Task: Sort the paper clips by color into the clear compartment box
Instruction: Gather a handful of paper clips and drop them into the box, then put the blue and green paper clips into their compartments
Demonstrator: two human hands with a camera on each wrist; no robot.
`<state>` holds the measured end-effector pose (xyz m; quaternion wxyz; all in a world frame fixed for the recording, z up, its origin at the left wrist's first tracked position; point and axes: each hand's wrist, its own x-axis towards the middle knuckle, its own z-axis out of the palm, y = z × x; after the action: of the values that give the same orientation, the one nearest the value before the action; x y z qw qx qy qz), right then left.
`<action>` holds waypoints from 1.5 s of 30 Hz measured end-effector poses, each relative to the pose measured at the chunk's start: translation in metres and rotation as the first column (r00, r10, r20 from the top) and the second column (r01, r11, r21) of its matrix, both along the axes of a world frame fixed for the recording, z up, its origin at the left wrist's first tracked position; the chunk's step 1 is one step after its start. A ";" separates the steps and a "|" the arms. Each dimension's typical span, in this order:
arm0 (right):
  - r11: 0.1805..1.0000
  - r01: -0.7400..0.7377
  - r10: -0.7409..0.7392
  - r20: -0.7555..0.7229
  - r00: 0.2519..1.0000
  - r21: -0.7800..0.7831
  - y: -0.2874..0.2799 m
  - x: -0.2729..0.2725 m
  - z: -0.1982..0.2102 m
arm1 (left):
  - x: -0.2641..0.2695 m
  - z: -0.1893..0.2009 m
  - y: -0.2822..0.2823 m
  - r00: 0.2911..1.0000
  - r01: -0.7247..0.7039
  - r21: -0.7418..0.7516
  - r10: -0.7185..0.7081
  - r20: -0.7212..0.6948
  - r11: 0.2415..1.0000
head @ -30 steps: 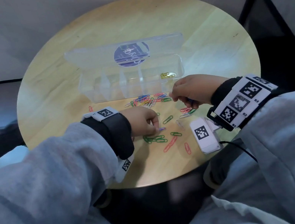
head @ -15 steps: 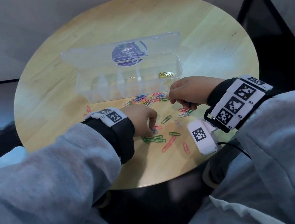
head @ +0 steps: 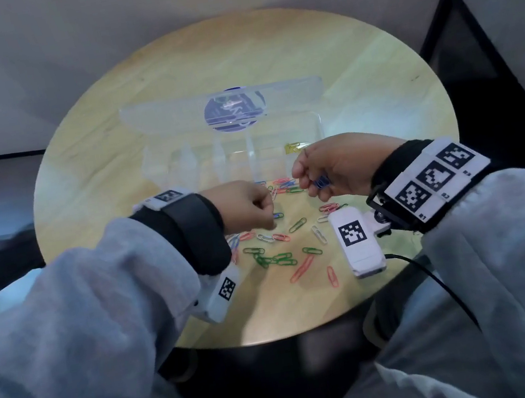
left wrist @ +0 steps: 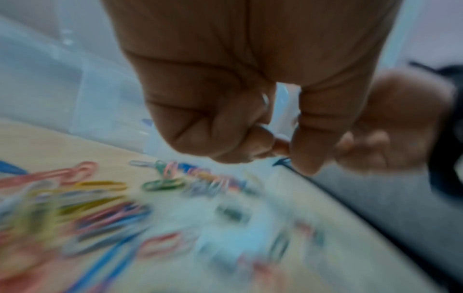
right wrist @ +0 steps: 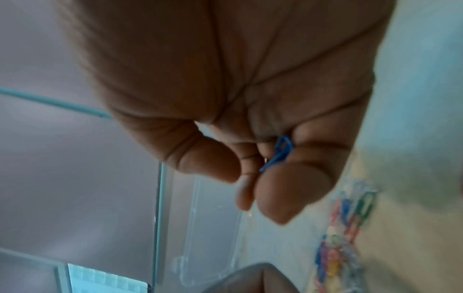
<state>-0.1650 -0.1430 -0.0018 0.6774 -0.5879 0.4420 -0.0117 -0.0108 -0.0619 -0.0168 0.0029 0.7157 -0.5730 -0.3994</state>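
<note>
Item: blue paper clips (head: 321, 182), tucked in the curled fingers of the right hand (head: 332, 166), raised just before the near wall of the clear compartment box (head: 233, 160); long axis of box runs left–right, yellow clips (head: 292, 148) in its rightmost cell. Left hand (head: 245, 207) is fisted low over the loose clips (head: 276, 259) on the surface; its contents cannot be told. Right hand is nearer the box.

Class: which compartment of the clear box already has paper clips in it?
The far-right compartment of the clear box: yellow clips lie in it, by the right hand. The others look empty.
</note>
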 end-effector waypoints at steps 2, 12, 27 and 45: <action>0.993 0.092 -0.099 0.106 0.989 0.070 -0.002 0.002 0.007 | 0.007 0.013 -0.007 0.946 -0.214 0.019 0.212 -0.243 0.977; 0.847 0.421 -0.513 0.298 0.805 0.324 -0.018 0.023 0.015 | 0.020 0.031 -0.059 0.798 -0.521 -0.037 0.471 -0.376 0.852; 0.854 0.372 -0.501 0.381 0.777 0.364 -0.034 0.043 0.004 | 0.017 0.032 -0.078 0.804 -0.483 -0.103 0.394 -0.444 0.869; 0.804 -0.411 0.174 -0.490 0.854 -0.430 -0.004 -0.018 -0.015 | -0.011 -0.001 -0.015 0.910 0.223 -0.058 -0.186 0.370 0.973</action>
<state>-0.1830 -0.1468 -0.0165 0.3722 -0.7990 0.4605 0.1056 -0.0220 -0.0769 -0.0177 -0.1094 0.7120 -0.6544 -0.2298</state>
